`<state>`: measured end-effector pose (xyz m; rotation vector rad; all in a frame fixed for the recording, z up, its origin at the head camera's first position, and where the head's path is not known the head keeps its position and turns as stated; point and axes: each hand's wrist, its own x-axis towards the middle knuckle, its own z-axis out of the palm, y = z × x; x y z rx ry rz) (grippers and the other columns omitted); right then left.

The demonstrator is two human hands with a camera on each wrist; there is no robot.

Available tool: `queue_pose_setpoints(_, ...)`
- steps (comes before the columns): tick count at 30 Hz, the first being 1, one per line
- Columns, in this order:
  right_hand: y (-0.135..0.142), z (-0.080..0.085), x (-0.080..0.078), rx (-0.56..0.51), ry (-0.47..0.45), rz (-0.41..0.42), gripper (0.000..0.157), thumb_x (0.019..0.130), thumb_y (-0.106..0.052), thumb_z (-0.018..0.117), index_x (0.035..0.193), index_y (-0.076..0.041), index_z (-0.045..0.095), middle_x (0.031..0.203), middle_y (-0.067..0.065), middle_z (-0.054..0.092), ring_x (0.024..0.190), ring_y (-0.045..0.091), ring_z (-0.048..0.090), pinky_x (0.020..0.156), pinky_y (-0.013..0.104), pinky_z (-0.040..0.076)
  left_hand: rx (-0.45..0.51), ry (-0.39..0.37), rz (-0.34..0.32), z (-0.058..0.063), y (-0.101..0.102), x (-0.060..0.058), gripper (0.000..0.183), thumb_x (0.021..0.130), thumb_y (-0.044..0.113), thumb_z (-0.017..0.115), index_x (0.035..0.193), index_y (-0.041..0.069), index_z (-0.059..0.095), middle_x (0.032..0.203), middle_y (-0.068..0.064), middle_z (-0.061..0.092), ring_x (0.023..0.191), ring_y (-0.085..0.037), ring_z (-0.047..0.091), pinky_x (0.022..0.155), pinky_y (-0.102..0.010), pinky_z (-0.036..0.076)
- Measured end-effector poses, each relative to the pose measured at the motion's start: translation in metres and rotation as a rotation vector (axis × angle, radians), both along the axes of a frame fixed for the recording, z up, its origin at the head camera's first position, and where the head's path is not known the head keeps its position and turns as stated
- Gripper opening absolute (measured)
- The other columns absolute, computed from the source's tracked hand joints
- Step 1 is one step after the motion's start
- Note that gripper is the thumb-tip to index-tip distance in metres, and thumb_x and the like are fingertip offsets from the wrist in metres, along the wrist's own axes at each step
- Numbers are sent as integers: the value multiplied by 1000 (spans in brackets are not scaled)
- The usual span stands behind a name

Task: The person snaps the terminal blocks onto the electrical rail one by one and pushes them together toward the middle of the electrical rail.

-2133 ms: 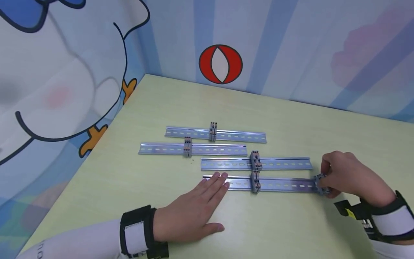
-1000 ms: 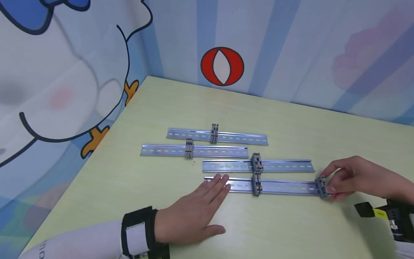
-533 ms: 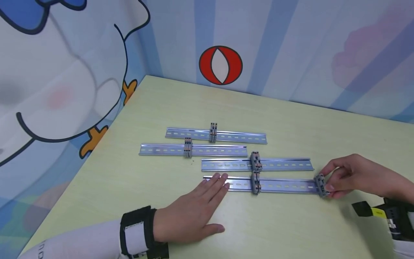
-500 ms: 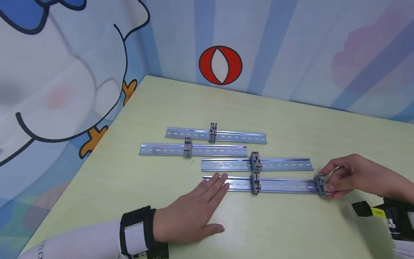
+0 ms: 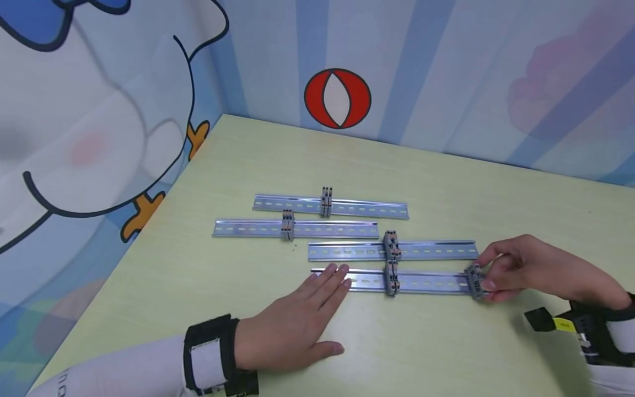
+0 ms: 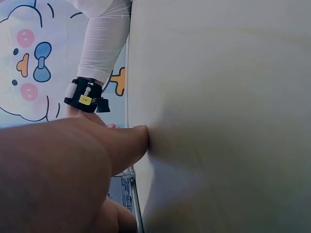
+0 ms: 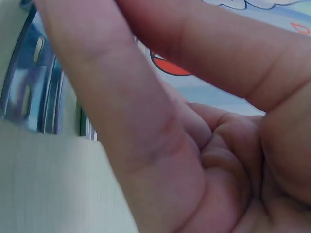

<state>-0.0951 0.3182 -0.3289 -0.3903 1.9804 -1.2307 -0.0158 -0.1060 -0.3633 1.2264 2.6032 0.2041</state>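
Note:
The nearest slotted metal DIN rail [image 5: 434, 283] lies on the table with a grey terminal block [image 5: 392, 278] near its middle. At its right end my right hand [image 5: 543, 270] pinches another grey terminal block [image 5: 477, 282] between thumb and fingers, and the block sits across the rail. My left hand [image 5: 292, 325] lies with straight fingers on the left end of that rail and hides part of it. In the left wrist view the left thumb [image 6: 129, 145] is stretched out beside the rail. Fingers [image 7: 126, 111] fill the right wrist view, where the pinched block is hidden.
Just behind lies a second rail [image 5: 347, 252] with a terminal block [image 5: 392, 246] on it. Farther back are two more rails, one left [image 5: 337, 229] and one rear [image 5: 369, 209], each with blocks mounted. Printed walls close off the table's back and left.
My right hand shifts its hold on the block at the rail's right end, then moves left, bringing the block farther onto the rail. My left hand stays put.

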Motion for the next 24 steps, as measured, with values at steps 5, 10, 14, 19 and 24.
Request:
queue_pose_setpoints(5, -10, -1, 2, -7, 20, -14, 39, 92, 3, 62, 120, 22, 44, 94, 7, 79, 89, 25, 76, 78, 44, 61, -5, 2, -2, 1, 0, 0, 86, 98, 57, 44, 158, 5, 11, 167, -12, -3, 153, -25, -3, 123, -44, 17)
queue_pose_setpoints(10, -18, -3, 4, -24, 36, -23, 38, 92, 2, 62, 119, 23, 45, 94, 5, 79, 88, 25, 77, 77, 44, 61, -3, 4, -1, 1, 1, -1, 86, 97, 57, 45, 158, 5, 11, 167, -12, -3, 153, -26, -3, 123, -44, 17)
queue_pose_setpoints(14, -24, -4, 4, -50, 36, -19, 35, 94, 2, 59, 119, 23, 45, 95, 6, 79, 89, 26, 76, 77, 45, 61, -1, 0, -1, 2, 1, -1, 86, 97, 57, 45, 158, 5, 11, 167, -12, -2, 153, -26, -2, 123, -44, 18)
queue_pose_setpoints(19, -33, -4, 6, -50, 30, -32, 38, 96, 2, 56, 122, 25, 42, 95, 7, 78, 90, 27, 76, 78, 45, 60, -3, -4, 1, 1, 1, -1, 87, 97, 57, 45, 158, 6, 11, 167, -11, -3, 153, -25, -2, 123, -44, 17)
queue_pose_setpoints(24, -42, -3, 8, -32, 37, -50, 42, 96, 2, 57, 126, 26, 40, 96, 9, 78, 89, 26, 76, 77, 44, 61, -1, -3, -1, 0, 1, -1, 87, 97, 57, 45, 158, 6, 11, 167, -11, -3, 153, -25, -3, 124, -44, 17)
